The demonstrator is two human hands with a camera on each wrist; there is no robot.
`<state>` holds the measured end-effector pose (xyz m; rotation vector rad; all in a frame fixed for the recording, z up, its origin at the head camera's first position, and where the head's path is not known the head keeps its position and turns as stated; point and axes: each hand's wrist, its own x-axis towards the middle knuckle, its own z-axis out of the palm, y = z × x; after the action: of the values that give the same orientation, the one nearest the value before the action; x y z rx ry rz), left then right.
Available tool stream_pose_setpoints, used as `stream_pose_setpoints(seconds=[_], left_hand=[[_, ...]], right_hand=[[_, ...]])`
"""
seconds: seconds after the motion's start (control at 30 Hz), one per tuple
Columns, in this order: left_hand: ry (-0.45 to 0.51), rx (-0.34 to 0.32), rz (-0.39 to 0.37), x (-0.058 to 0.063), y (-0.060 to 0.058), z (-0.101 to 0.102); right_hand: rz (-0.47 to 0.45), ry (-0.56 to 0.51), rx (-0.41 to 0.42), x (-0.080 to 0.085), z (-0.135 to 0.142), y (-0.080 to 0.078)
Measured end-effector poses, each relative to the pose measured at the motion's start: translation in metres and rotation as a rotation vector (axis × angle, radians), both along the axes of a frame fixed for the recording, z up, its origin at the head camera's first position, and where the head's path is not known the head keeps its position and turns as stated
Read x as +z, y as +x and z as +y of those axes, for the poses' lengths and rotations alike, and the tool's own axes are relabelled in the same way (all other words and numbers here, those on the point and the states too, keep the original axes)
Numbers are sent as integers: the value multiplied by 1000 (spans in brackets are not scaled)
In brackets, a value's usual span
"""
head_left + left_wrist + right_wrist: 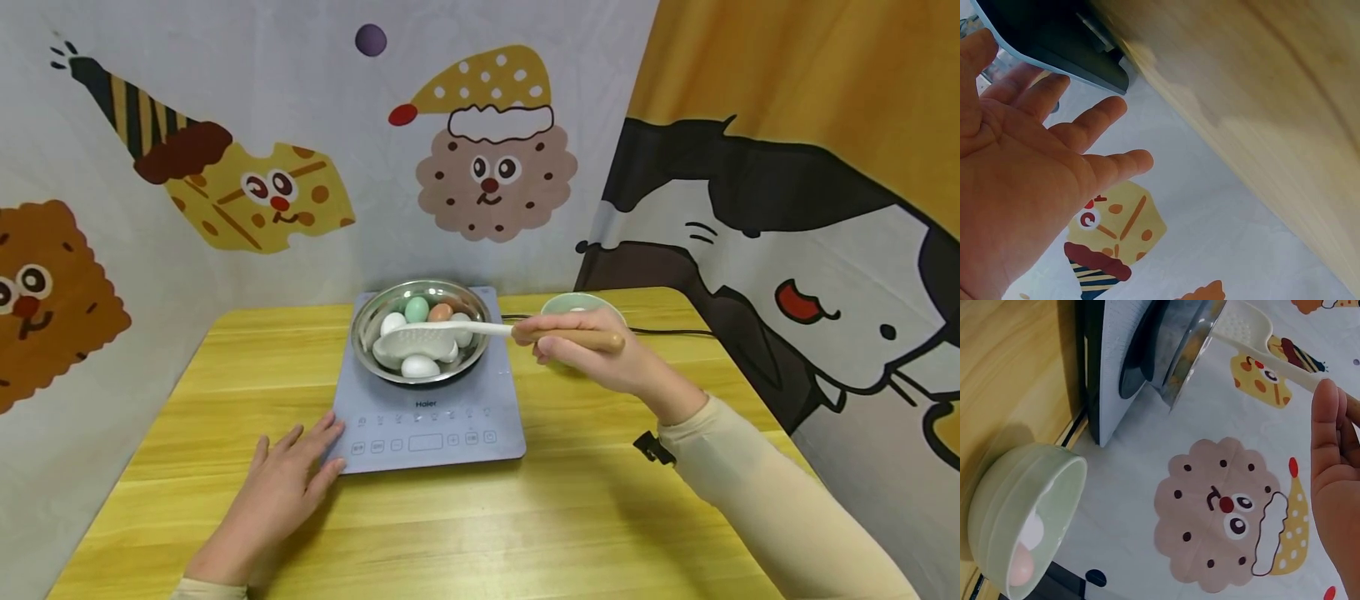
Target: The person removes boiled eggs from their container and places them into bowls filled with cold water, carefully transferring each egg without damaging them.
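My right hand grips the wooden handle of a white slotted ladle. The ladle's perforated head is over the steel pan, hiding part of what lies inside. Around it in the pan show several eggs: a white egg at the front, a green egg and a brown egg at the back. Whether the ladle carries anything I cannot tell. At the left edge of the induction cooker, my left hand touches the side with spread fingers.
Right of the cooker stands a pale green bowl, partly behind my right hand in the head view; a white egg and a pinkish egg lie in it. A black cord runs along the back of the wooden table.
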<state>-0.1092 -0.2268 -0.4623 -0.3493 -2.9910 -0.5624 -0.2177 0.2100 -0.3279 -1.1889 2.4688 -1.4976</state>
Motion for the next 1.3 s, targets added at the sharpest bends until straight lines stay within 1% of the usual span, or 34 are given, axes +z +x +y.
stream_pose_setpoints(seconds=[0.1, 0.27, 0.4, 0.5, 0.67, 0.8, 0.9, 1.03, 1.1, 1.17, 1.3], left_hand=[[2, 1, 0, -1, 0, 0], [6, 0, -3, -1, -1, 1], [6, -3, -1, 0, -1, 1], [5, -3, -1, 0, -1, 0], [3, 0, -6, 0, -1, -1], [3, 3, -9, 0, -1, -1], [1, 4, -11, 0, 0, -1], [5, 4, -8, 0, 0, -1], [9, 4, -6, 0, 0, -1], [11, 4, -4, 0, 0, -1], [12, 4, 0, 0, 0, -1]], right_hand=[[31, 18, 13, 1, 0, 3], [-16, 0, 5, 2, 3, 5], [-60, -81, 36, 1, 7, 4], [-109, -154, 66, 0, 10, 1], [-234, -239, 75, -10, 16, -13], [-432, -353, 61, -23, 18, -27], [-608, -426, -5, -31, 16, -34], [-792, -504, -144, -38, 12, -40], [-857, -536, -209, -40, 10, -41], [-910, -573, -256, -41, 9, -41], [-944, -641, -311, -35, 9, -38]])
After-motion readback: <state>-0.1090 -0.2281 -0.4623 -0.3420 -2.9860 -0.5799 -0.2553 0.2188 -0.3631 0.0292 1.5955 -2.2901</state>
